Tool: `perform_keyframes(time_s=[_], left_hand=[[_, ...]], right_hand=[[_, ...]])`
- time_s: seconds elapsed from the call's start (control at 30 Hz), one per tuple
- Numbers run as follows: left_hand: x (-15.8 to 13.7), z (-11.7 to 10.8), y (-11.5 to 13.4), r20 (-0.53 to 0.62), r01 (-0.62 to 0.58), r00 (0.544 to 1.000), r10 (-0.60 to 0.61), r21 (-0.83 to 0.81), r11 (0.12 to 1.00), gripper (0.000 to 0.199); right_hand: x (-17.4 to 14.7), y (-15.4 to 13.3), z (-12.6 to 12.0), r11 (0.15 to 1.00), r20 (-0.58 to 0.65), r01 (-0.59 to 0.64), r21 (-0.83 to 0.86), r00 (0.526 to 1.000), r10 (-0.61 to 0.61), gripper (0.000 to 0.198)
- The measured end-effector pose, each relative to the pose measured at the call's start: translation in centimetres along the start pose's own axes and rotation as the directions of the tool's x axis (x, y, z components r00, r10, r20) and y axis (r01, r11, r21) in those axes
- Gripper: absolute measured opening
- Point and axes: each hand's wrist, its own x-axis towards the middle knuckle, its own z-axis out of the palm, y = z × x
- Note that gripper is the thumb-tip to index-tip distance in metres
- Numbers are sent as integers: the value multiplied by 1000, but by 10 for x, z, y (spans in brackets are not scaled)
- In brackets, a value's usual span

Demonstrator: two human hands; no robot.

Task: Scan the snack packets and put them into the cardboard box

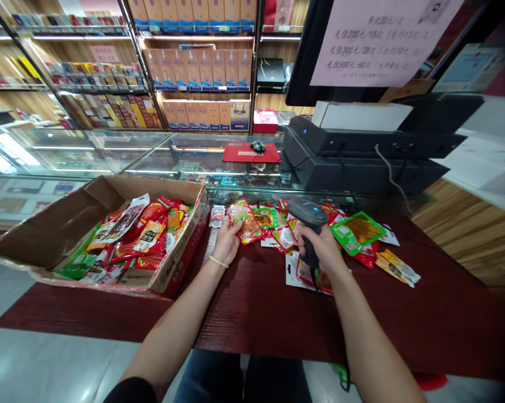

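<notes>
Two hands work above a dark red-brown table, and each of them holds one thing. At the far left, well apart from the left hand, stands a cardboard box, in which many bright food packets lie in a loose heap. Just beyond the left hand's fingers, a small pale packet rests on the table. Next comes the left hand itself, with a light band on the wrist. It pinches a red-edged packet by the near left side, the thumb lying on its front. This packet is tilted: its long axis goes from far left to near right, and its printed front is turned up. The left forearm reaches forward and to the right. Between the hands, and slightly beyond them, more packets overlap each other. The right hand is wrapped around the handle of a dark scanner. The scanner's head points away and to the left, toward the packet side, while its handle goes down; a small blue light shows on top. The right forearm comes forward, leaning leftward. Just right of this hand lies a green-edged packet, and farther right a yellow packet, slanting toward near right.
</notes>
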Motion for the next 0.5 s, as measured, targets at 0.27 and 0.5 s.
perform_keyframes(time_s=[0.27, 0.5], left_hand=[[6, -14, -5, -169, -105, 976, 138, 189, 976, 39], [12, -16, -2, -140, -110, 982, 124, 106, 988, 36]], right_hand=[[1, 2, 2, 996, -14, 7, -85, 1000, -9, 32], [-5, 1, 10, 945, 76, -76, -319, 991, 105, 33]])
